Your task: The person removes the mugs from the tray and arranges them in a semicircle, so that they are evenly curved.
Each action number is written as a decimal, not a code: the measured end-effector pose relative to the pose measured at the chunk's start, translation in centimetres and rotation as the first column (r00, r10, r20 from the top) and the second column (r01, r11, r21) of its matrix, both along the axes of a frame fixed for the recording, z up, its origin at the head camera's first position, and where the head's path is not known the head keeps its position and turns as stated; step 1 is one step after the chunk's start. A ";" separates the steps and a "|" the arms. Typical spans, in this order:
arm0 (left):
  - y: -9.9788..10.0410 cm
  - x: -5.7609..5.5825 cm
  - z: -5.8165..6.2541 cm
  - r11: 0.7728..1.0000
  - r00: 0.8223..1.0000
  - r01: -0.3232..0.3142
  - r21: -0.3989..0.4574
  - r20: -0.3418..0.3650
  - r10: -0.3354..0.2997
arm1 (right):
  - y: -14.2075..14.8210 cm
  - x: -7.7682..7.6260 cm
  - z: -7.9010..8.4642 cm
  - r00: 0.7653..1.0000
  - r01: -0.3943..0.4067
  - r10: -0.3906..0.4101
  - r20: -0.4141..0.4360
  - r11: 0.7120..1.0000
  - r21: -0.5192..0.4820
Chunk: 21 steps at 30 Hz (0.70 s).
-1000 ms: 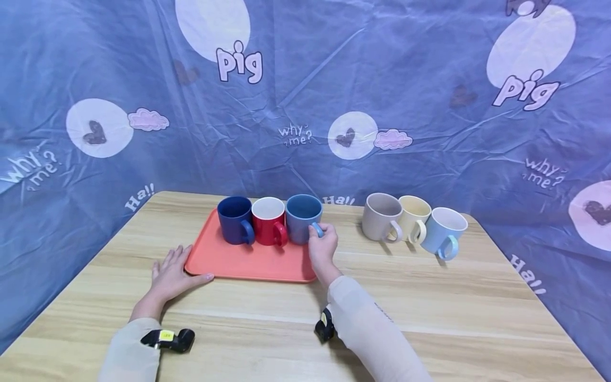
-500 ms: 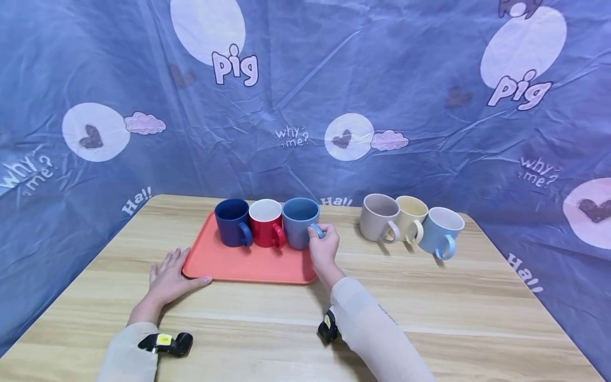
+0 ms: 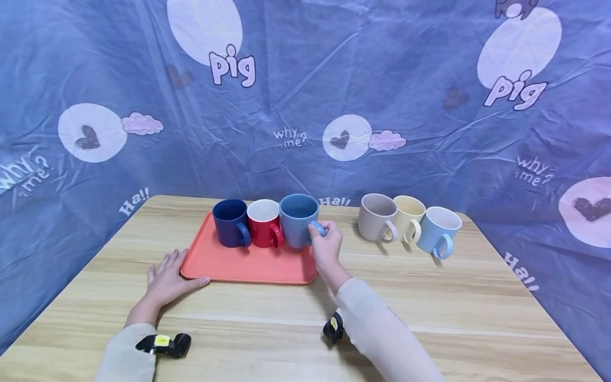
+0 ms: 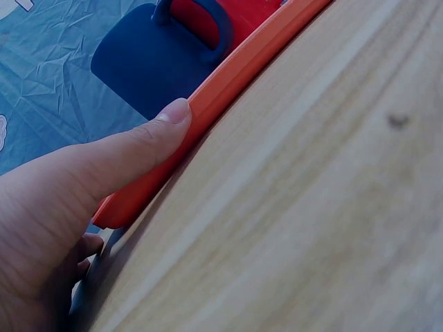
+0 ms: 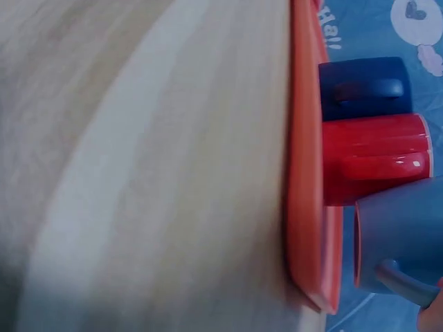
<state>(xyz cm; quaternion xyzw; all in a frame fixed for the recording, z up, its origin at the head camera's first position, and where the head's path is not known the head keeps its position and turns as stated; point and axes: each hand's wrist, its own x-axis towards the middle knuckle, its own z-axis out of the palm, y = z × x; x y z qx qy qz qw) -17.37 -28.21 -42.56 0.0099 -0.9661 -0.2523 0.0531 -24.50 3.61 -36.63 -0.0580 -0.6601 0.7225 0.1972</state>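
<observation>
In the head view my right hand [image 3: 326, 245] pinches the handle of a grey-blue mug [image 3: 297, 223] over the right end of a coral tray [image 3: 248, 273]. From the right wrist, a gap shows between the grey-blue mug's base [image 5: 358, 242] and the tray. To its left, a red mug [image 3: 262, 233] with a white inside and a dark blue mug [image 3: 229, 231] stand upright on the tray, handles toward me. My left hand [image 3: 166, 281] lies at the tray's near left corner, fingers spread, its thumb [image 4: 156, 135] against the front rim.
Right of the tray, a grey mug [image 3: 374, 223], a cream mug [image 3: 406, 225] and a light blue mug [image 3: 435, 236] stand close together on the wooden table [image 3: 267, 334]. A blue printed cloth [image 3: 296, 79] hangs behind the table.
My right hand has lifted the grey-blue mug slightly off the tray. My left hand stays at the corner, and the other mugs keep their places; the head view shifts a little.
</observation>
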 end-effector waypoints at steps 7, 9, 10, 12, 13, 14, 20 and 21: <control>0.0 0.0 0.1 1.000 1.000 0.003 0.008 -0.001 -0.003 | 1.0 0.4 1.8 1.000 0.015 -0.016 -0.009 1.000 -0.024; 0.0 0.0 0.1 1.000 1.000 0.002 0.009 0.000 -0.002 | 1.5 0.5 2.1 0.999 0.024 -0.025 -0.024 0.999 -0.025; 0.0 0.0 0.1 1.000 1.000 0.002 0.008 0.000 -0.002 | 1.9 0.5 2.3 0.999 0.028 -0.029 -0.034 0.999 -0.022; 0.0 0.0 0.0 1.000 1.000 0.002 0.007 -0.002 -0.002 | 2.6 0.4 2.4 0.998 0.027 -0.029 -0.059 0.999 -0.026; 0.0 0.0 0.0 1.000 1.000 0.002 0.007 -0.002 -0.002 | 2.9 0.4 2.5 0.997 0.028 -0.030 -0.072 0.999 -0.029; 0.0 0.0 0.0 1.000 1.000 0.002 0.006 -0.003 -0.002 | 3.3 0.4 2.6 0.996 0.028 -0.030 -0.083 0.999 -0.030; 0.0 0.1 0.0 1.000 1.000 0.001 0.008 0.001 -0.001 | 5.2 0.2 2.8 0.994 0.034 -0.037 -0.107 0.999 -0.028; 0.1 0.1 0.0 1.000 1.000 0.001 0.011 0.000 -0.001 | 5.6 0.2 2.8 0.994 0.036 -0.038 -0.104 0.999 -0.027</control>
